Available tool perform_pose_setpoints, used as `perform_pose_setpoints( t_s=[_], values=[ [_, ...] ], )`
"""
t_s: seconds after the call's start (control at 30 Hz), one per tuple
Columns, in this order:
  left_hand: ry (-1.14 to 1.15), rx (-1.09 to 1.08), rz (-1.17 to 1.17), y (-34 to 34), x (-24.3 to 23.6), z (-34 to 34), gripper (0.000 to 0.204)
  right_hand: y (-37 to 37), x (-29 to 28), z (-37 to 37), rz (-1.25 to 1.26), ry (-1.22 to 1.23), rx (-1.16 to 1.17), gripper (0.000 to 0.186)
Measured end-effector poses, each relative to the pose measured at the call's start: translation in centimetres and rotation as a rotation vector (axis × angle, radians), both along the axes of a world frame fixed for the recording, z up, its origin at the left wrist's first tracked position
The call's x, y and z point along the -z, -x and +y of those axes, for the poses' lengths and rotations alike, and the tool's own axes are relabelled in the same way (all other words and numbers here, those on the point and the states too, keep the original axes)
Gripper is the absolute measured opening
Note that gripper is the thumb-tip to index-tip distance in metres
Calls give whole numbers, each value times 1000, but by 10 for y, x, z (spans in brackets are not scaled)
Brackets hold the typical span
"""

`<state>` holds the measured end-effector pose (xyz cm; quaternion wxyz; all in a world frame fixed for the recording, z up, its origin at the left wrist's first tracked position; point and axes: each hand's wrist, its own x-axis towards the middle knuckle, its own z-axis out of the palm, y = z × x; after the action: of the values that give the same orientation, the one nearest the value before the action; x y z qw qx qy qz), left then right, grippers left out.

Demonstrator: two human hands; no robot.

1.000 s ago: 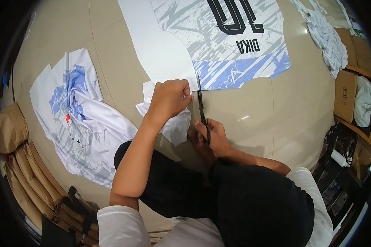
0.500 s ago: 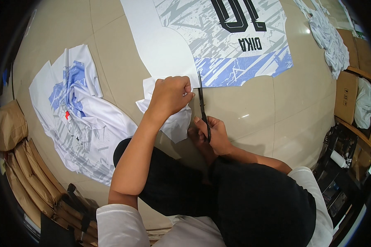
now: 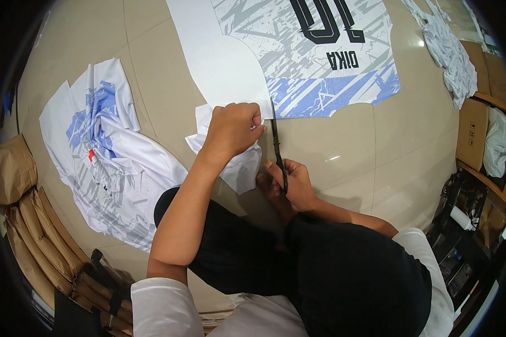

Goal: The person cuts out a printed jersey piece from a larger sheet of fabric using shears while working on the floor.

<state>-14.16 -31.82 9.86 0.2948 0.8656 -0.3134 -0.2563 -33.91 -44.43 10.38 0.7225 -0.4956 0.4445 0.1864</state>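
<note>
My right hand (image 3: 295,182) is closed on the handles of a pair of black scissors (image 3: 276,136), whose blades point away from me. The blades lie at the border between the plain white margin and the printed part of a fabric panel (image 3: 331,92). That panel, spread on the floor, has grey and lavender-blue patterning with large black characters. My left hand (image 3: 235,128) is closed on the near edge of the white margin (image 3: 230,76), just left of the blades. A crumpled white fabric piece (image 3: 243,168) lies beneath my left hand and wrist.
A rumpled white, grey and blue patterned cloth (image 3: 104,163) lies at the left on the tiled floor (image 3: 354,146). Brown wrapped packages (image 3: 39,236) stand at the lower left. White cloth scraps (image 3: 447,56) and a cardboard box (image 3: 471,132) are at the right.
</note>
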Motion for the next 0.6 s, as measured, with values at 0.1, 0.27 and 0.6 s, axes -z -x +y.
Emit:
perform_pose_setpoints(
  t_s=[0.1, 0.27, 0.6],
  values=[
    [8, -2, -12, 1, 2, 1, 24, 0, 1, 1, -3, -3, 2, 45],
    [8, -2, -12, 1, 1, 0, 24, -1, -3, -1, 9, -9, -6, 43],
    [-2, -2, -7, 0, 1, -1, 24, -1, -3, -1, 4, -6, -13, 38]
  ],
)
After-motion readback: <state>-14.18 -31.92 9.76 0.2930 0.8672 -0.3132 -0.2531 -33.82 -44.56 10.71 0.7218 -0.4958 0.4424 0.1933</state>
